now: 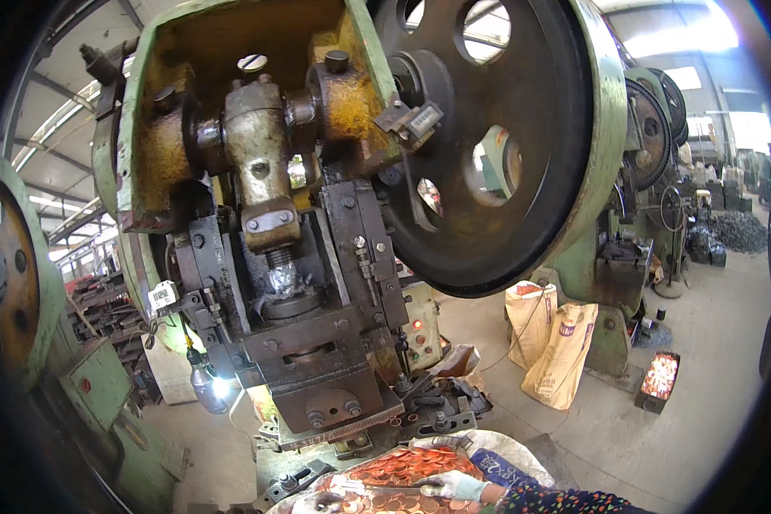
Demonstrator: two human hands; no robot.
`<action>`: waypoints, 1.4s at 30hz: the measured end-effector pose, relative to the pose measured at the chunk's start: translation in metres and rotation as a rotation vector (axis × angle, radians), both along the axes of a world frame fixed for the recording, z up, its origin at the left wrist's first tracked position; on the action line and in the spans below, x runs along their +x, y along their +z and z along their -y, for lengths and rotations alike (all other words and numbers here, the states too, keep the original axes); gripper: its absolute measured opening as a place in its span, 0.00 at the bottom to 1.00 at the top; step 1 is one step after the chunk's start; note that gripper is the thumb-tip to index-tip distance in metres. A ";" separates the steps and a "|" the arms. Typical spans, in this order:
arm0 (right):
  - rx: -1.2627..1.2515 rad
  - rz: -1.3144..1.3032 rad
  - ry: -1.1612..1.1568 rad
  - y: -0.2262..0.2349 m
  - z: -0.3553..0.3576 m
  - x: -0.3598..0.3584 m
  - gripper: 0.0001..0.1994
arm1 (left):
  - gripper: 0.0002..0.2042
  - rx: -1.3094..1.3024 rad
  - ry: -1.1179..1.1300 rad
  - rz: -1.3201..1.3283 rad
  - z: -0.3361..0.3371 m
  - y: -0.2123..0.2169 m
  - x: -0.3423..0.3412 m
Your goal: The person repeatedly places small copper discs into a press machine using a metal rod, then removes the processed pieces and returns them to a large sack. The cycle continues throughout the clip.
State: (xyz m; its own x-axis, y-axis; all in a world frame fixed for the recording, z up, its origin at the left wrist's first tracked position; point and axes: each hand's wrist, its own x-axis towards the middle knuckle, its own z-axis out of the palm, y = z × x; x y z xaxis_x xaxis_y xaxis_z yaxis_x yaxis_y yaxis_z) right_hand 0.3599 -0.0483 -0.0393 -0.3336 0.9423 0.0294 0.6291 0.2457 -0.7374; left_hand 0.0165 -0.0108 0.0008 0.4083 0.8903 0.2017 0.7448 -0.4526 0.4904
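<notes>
My right hand (454,486), in a white glove under a dark patterned sleeve, comes in from the lower right. Its fingers are closed on a thin rod (392,491) that points left over a heap of copper-coloured discs (415,465). My left hand (317,504) shows only as a bit of white glove at the bottom edge, beside the discs; its fingers are mostly cut off. A white woven sack (527,461) with blue print lies under and around the heap. Just beyond, the ram (330,394) of a green punch press hangs above the die area (351,444).
The press's large flywheel (522,214) stands at upper right. A lit lamp (210,385) hangs left of the ram. Clamps and metal parts (441,403) lie beside the die. Paper sacks (561,355) and a bin of discs (660,377) stand on the floor at right.
</notes>
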 end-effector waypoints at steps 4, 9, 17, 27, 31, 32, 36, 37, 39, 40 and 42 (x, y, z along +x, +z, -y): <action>0.074 -0.105 0.040 0.037 0.006 0.001 0.27 | 0.25 0.113 0.033 0.023 0.008 0.011 -0.003; 0.187 0.041 -0.021 0.087 -0.003 0.018 0.23 | 0.08 0.537 -0.122 -0.269 0.008 0.029 -0.010; 0.376 0.357 -0.153 0.112 -0.080 0.029 0.18 | 0.13 0.008 0.021 0.132 -0.017 0.061 -0.012; 0.671 0.661 -0.195 0.096 -0.138 0.000 0.14 | 0.12 -0.012 0.251 0.658 -0.106 0.023 0.034; 0.643 0.473 -0.248 0.089 -0.132 0.019 0.13 | 0.16 0.204 0.380 0.436 -0.148 0.011 0.056; 0.647 0.418 -0.230 0.087 -0.128 0.022 0.13 | 0.19 0.172 0.471 0.339 -0.157 0.011 0.063; 0.531 0.288 -0.219 0.081 -0.108 0.030 0.15 | 0.23 0.099 0.584 0.049 -0.177 0.006 0.085; 0.497 0.272 -0.220 0.081 -0.104 0.030 0.15 | 0.23 0.088 0.556 -0.006 -0.180 0.005 0.088; 0.454 0.282 -0.217 0.080 -0.101 0.030 0.15 | 0.22 0.177 0.500 -0.085 -0.182 0.001 0.091; 0.433 0.284 -0.215 0.080 -0.101 0.030 0.15 | 0.21 0.240 0.496 -0.092 -0.182 0.000 0.091; 0.443 0.294 -0.203 0.079 -0.104 0.029 0.15 | 0.20 0.316 0.490 -0.154 -0.180 -0.001 0.091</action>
